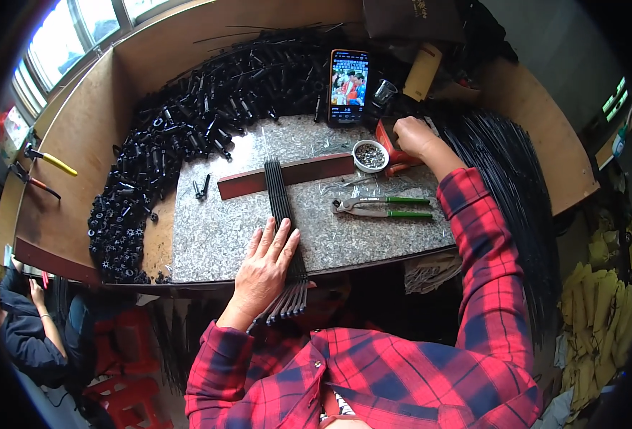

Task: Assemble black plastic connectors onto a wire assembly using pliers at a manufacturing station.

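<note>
My left hand [264,268] lies over a row of thin black umbrella ribs [278,186] at the table's front edge. Its fingers are stretched on top, and what looks like its thumb tip shows from underneath on the right. The ribs' far ends rest across a long dark-red bar [241,186], while their metal-tipped ends stick out past the edge. At the back right, my right hand [412,136] has its fingers curled beside a red object [387,139]. Whatever is in those fingers is hidden. Next to it stands a white bowl [370,156] of small metal pieces.
Green-handled pincers [384,207] lie on the stone slab [209,243]. A phone [349,86] stands behind. Black plastic parts [209,93] heap up left and back; long black rods [505,164] lie right. Two small black pieces [201,187] sit left. Another person [30,329] is at lower left.
</note>
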Tool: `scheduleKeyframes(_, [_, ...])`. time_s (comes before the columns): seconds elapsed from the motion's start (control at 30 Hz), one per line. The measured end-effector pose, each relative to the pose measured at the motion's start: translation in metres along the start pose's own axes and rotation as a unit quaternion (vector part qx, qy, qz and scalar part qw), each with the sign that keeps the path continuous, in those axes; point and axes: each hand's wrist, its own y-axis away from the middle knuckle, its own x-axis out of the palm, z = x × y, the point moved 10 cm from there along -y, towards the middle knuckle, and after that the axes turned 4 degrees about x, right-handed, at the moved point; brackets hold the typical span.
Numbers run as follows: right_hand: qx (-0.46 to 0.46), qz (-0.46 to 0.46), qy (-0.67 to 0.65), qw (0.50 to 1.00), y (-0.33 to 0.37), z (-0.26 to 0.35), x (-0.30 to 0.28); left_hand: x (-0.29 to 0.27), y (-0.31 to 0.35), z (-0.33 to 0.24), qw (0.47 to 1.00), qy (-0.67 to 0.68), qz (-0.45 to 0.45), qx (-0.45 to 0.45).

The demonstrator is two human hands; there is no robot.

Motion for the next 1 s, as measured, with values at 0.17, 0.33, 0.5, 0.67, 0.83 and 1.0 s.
scheduleKeyframes(0.17, [0.026,-0.025,-0.012,0.999,0.006,-0.003,-0.008,-0.003,0.0,0.0,1.0,0.01,0.002,-0.012])
scheduleKeyframes(0.33, [0.012,-0.09,-0.104,0.99,0.024,-0.005,-0.024,-0.032,-0.002,-0.005,0.997,0.068,-0.042,-0.009])
scheduleKeyframes(0.5, [0.022,-0.194,-0.171,0.966,0.04,-0.018,-0.049,-0.11,-0.009,-0.022,0.865,0.478,-0.151,0.036])
scheduleKeyframes(0.67, [-0.01,-0.276,-0.24,0.931,0.079,0.009,-0.103,-0.138,-0.009,-0.027,0.795,0.575,-0.195,0.003])
scheduleKeyframes(0.83, [-0.149,-0.202,-0.33,0.91,0.134,0.102,-0.128,-0.15,-0.002,-0.027,0.825,0.496,-0.272,-0.003])
scheduleKeyframes(1.0, [-0.311,-0.259,-0.348,0.846,0.217,0.165,-0.19,-0.167,0.002,-0.032,0.827,0.462,-0.318,-0.018])
